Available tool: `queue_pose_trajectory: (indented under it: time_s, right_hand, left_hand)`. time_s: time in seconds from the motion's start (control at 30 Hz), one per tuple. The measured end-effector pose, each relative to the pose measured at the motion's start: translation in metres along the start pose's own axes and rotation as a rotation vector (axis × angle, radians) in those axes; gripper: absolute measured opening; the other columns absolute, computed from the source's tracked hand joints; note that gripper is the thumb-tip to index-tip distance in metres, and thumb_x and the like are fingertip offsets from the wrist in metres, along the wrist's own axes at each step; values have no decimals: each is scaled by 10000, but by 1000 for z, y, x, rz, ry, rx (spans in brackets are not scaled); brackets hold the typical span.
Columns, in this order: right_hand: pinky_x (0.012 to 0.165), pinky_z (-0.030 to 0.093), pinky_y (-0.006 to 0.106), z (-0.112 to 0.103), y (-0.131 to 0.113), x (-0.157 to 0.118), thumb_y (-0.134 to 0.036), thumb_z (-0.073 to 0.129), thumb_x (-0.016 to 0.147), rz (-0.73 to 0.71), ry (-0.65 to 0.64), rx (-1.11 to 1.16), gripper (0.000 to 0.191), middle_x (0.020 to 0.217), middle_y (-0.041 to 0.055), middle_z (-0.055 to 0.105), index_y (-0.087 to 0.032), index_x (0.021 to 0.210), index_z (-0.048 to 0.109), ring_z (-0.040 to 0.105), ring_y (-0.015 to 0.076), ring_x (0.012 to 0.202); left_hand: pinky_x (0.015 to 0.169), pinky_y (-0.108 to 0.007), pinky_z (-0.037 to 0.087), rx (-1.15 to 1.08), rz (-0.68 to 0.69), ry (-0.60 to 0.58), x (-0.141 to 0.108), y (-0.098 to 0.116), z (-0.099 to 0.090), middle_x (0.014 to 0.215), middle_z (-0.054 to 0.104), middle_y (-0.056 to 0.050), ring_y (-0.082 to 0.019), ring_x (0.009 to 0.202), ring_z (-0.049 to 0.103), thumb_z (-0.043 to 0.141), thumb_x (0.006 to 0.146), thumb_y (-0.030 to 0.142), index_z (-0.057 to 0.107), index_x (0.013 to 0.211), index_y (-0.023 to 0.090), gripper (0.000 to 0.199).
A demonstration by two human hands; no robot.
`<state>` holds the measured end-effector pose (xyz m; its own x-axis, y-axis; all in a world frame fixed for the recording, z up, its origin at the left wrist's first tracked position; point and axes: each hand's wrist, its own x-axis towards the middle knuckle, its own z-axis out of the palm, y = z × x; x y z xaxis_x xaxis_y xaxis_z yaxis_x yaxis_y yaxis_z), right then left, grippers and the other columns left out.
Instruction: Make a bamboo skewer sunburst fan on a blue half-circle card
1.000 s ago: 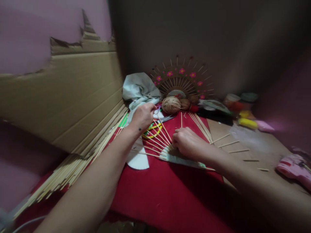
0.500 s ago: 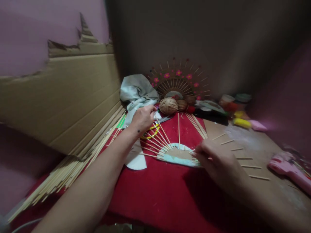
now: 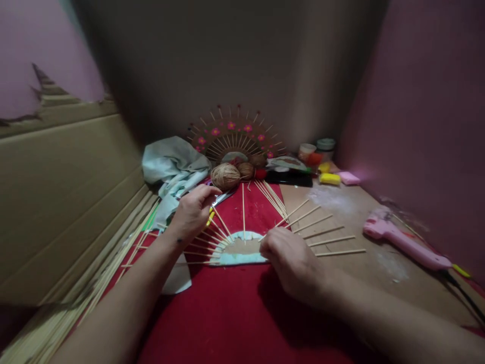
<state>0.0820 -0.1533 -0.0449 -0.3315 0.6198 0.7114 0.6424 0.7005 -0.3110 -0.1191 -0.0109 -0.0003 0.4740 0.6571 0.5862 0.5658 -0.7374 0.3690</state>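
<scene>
A half-round cardboard base with a pale blue-green patterned rim lies on red cloth, and thin bamboo sticks fan out from it. My left hand is closed in a pinch at the outer end of a stick on the fan's left side; its fingers partly cover that end. On the right side, my right hand has its fingers closed around the inner end of a stick at the base's edge. It hides that part of the base. One stick stands alone in the middle.
Behind are a finished-looking fan with pink flowers, a ball of twine and a crumpled cloth. A pink glue gun lies on the cardboard at right. Loose sticks lie along the left, by a cardboard wall.
The view has swung to the right, so everything sits further left. My right hand stays at the base's right edge, and my left hand remains near the same stick's outer end.
</scene>
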Motion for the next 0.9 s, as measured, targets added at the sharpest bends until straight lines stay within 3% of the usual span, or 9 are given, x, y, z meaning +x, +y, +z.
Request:
queue_pose_trajectory:
  time_s: [0.13,0.27,0.4,0.53,0.67,0.9]
  right_hand:
    - [592,384,285,-1,2,1,-71,381,873,17,-4,1,182,685,43,534,-183,758,467,440,145,641]
    - [590,393,270,-3,-2,4,-109,395,899,33,3,64,173,692,41,538,-184,758,461,451,137,643]
    - [550,372,244,-5,-4,5,-61,398,826,59,21,115,149,674,10,485,-191,762,431,421,119,603]
    - [539,357,237,-5,-6,4,-48,389,750,74,-17,171,159,663,-11,441,-208,749,386,389,114,586]
    - [558,374,246,-4,-8,2,-60,391,729,90,-45,184,158,686,-5,451,-212,772,379,394,120,599]
    - [614,419,261,-3,-8,1,-63,397,771,35,-45,194,145,749,35,540,-193,817,442,456,135,670]
  left_hand:
    - [823,-309,490,-7,-6,-19,0,3,0,938,671,-57,-162,867,615,477,860,201,632,948,181,179]
    - [796,-285,481,41,-50,51,1,-8,0,911,664,-55,-154,831,601,491,839,202,643,941,165,186]
    - [830,-290,467,103,-106,142,2,-24,2,925,666,-67,-164,864,606,463,858,245,646,906,151,211]
    - [826,-283,464,137,-132,143,1,-31,6,928,679,-64,-170,865,619,457,862,277,654,888,160,231]
    - [791,-292,471,132,-173,125,0,-28,7,916,695,-45,-171,819,624,449,873,301,647,896,191,228]
    - [623,-244,452,93,-217,82,1,-14,7,695,645,0,-143,635,580,460,874,373,641,855,202,250]
